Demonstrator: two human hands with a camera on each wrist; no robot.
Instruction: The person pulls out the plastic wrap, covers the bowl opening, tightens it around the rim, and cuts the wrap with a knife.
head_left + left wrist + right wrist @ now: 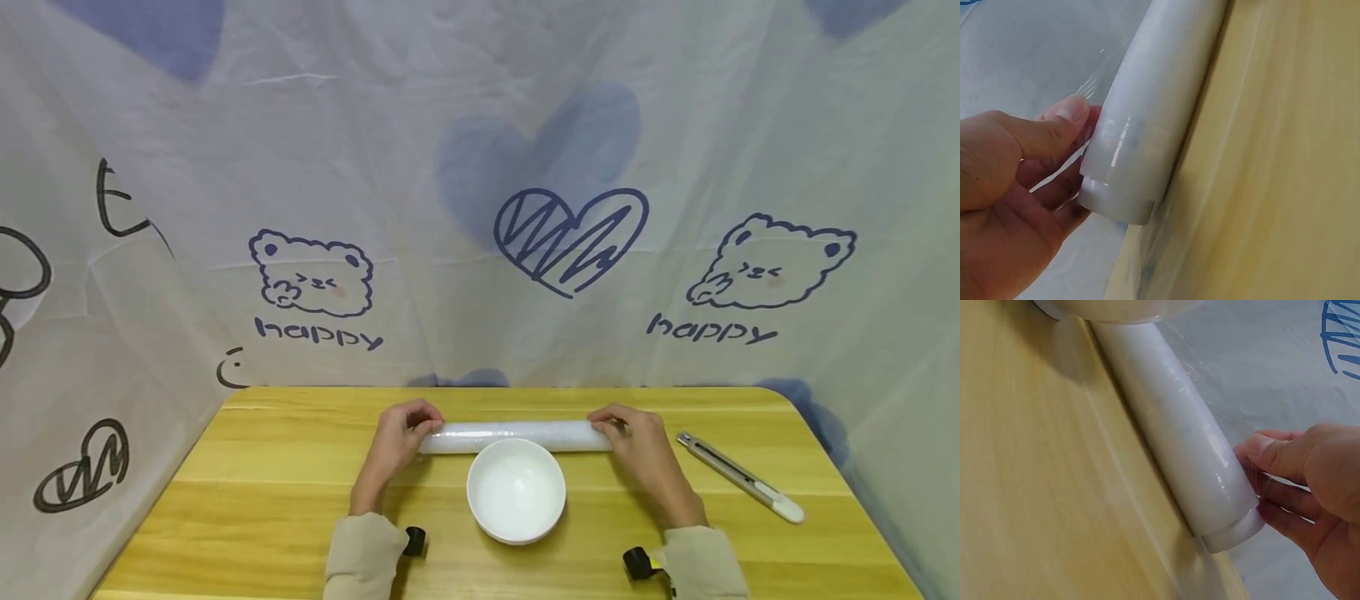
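Note:
A roll of clear plastic wrap [525, 432] lies crosswise on the table behind a white bowl [517, 492]. At its left end my left hand [397, 437] pinches the film's edge between thumb and fingers; the left wrist view shows thin creased film [1089, 84] running from the roll to the thumb. My right hand [641, 446] does the same at the right end, where the right wrist view shows a sheer strip of film [1225, 412] lifted off the roll. The core's end [1235, 534] sticks out a little past the wrap.
A utility knife [738, 477] with a grey and white handle lies slantwise to the right of my right hand. The wooden table [247, 500] has a rounded far corner. A printed cloth [450, 333] hangs behind its back edge and along both sides.

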